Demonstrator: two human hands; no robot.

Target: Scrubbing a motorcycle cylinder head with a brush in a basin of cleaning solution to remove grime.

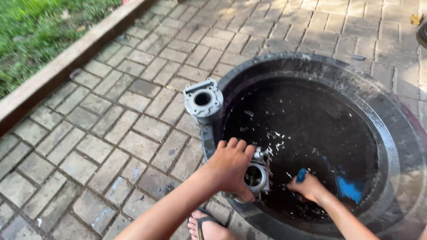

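Observation:
A wide black basin [391,129] of dark liquid sits on the brick paving. My left hand [231,166] grips a grey metal engine part [257,175] with a round bore, held over the basin's near left edge. My right hand [309,186] is down in the dark liquid, shut on a blue-handled brush [301,175], just right of the part. A second grey metal cylinder part [203,101] with a round opening stands upright on the paving, touching the basin's left rim.
Brick paving [111,142] spreads to the left. A wooden border [66,62] separates it from grass [31,26] at the top left. My sandalled foot [202,226] is at the bottom, beside the basin. A blue shape [349,189] lies in the liquid.

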